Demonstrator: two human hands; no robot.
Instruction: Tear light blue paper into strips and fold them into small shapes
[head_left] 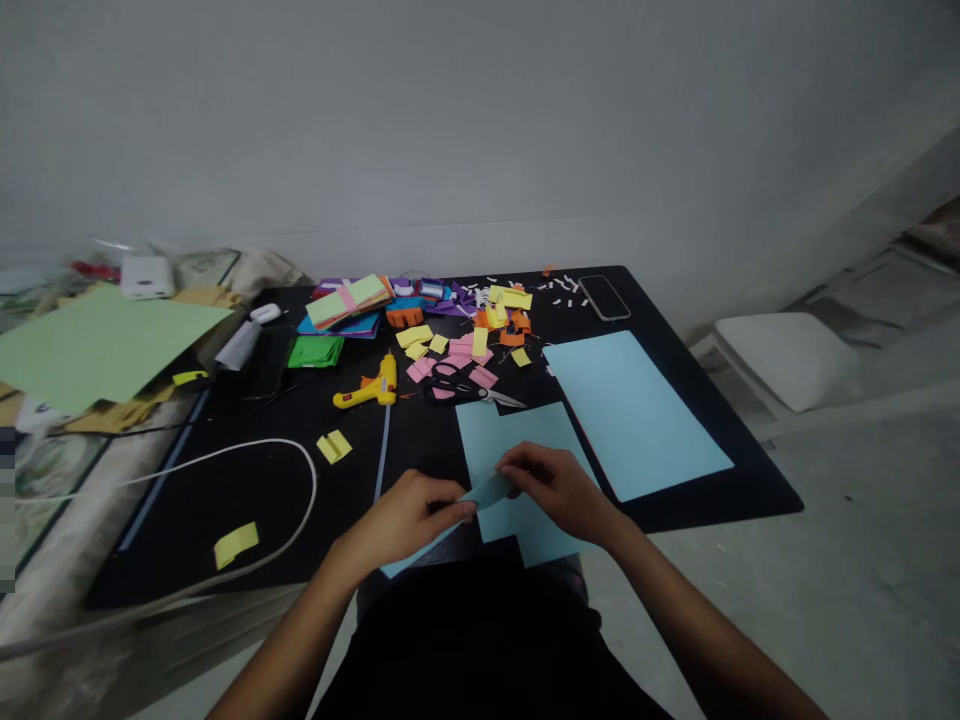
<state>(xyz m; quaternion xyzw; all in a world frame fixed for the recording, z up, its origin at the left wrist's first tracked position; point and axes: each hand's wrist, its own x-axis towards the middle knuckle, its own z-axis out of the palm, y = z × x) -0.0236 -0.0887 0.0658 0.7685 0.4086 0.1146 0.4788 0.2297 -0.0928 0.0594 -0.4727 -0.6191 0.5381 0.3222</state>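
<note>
Along the foot of a grey wall (480,130) stands a black worktop (427,435), the broadest thing below it. On its right part lies a large light-blue sheet (637,420), set at a slant; a pale green sheet (112,340) spreads over clutter to the left of the worktop. Beyond the right edge is a white stool (780,360).

A smaller blue sheet (540,425) with stepped edges lies at the near side, partly under the hands. Above it, the two hands hold a blue paper strip (487,492). The left hand (412,515) has its grip pinched on the strip, thumb on top; the right hand (559,490) has its grip closed on the upper end, fingertips together around the paper. More blue paper shows below the left hand.

A white cable (313,490) loops across the left side. Farther back sit a stack of coloured papers (349,300), a phone (604,298) near the far right corner, a yellow glue gun (386,380), and black-handled scissors (499,397) beside pink paper pieces (484,377). A folded yellow piece (334,447) lies below the glue gun. Smallest are the white scraps (568,283) near the phone.
</note>
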